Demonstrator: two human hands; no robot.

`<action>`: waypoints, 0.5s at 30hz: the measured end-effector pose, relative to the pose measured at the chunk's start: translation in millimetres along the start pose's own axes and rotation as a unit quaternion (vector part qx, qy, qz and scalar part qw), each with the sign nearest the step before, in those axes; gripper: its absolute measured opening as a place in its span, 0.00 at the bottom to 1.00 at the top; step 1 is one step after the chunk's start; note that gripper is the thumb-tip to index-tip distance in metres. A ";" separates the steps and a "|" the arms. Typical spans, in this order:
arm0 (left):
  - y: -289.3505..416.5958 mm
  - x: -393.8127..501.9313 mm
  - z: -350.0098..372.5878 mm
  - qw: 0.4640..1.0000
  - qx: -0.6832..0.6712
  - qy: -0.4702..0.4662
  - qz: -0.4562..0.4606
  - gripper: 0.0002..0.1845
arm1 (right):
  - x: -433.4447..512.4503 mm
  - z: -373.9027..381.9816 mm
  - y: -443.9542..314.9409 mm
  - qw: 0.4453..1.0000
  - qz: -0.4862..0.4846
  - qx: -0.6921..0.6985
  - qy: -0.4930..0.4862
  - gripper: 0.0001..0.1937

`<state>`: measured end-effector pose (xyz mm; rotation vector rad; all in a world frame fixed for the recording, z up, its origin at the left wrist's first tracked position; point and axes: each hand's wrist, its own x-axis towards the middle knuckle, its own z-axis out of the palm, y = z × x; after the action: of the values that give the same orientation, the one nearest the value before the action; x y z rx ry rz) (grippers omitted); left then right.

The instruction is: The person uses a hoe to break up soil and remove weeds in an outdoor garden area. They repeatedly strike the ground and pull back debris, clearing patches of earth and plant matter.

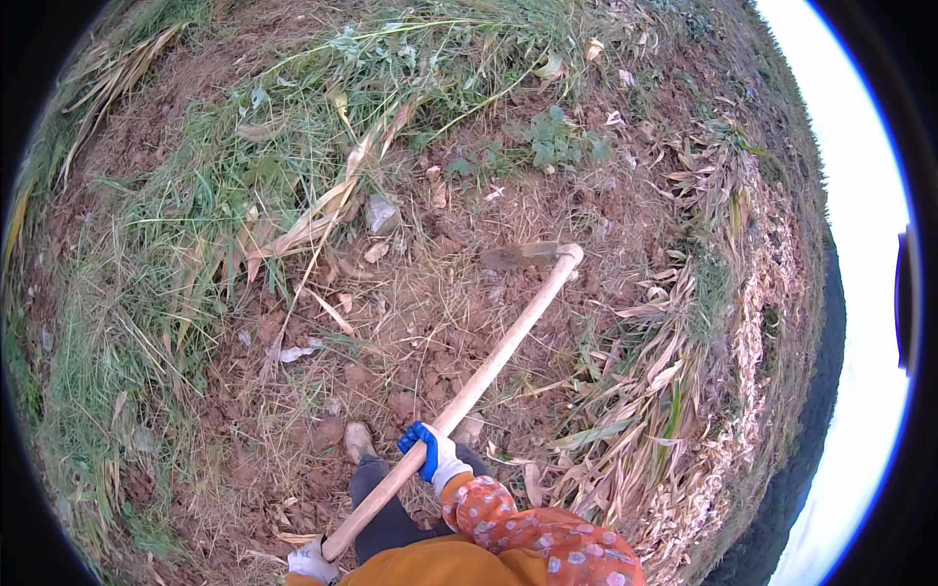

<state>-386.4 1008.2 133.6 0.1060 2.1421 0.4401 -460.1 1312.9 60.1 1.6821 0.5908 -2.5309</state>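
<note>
A long wooden-handled hoe (506, 351) runs diagonally from the bottom left up to the right. Its flat, soil-stained metal blade (519, 256) points left, at or just above the reddish soil. My right hand (432, 452), in a white glove with blue coating, grips the handle's lower part in front of my legs. At the handle's butt end is my gloved left hand (314, 562), closed around it and partly cut off by the picture's bottom edge.
Cut green grass and weeds (168, 212) lie to the left and top. A grey stone (382, 214) sits left of the blade. Dry corn stalks and leaves (645, 395) form a row at the right. My shoe (358, 440) stands on clods near my right hand.
</note>
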 end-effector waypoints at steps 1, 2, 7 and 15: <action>5.5 16.7 -5.0 0.998 0.029 -0.055 0.006 0.27 | -8.8 1.6 -23.2 0.999 -0.027 0.013 -0.028 0.06; 17.3 30.6 -3.7 0.998 0.019 -0.009 0.054 0.29 | -19.5 4.1 -44.7 0.997 -0.068 0.025 -0.032 0.06; 92.9 103.4 0.0 0.962 -0.030 0.106 0.249 0.23 | -89.8 20.7 -152.0 0.965 -0.243 0.009 -0.094 0.08; 325.2 185.2 -6.6 0.947 -0.019 -0.007 0.321 0.20 | -162.5 30.7 -332.6 0.876 -0.478 -0.033 -0.052 0.09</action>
<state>-527.4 1353.9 106.1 0.7969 2.0477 0.8483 -502.1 1583.0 311.6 1.3958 1.8527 -3.0621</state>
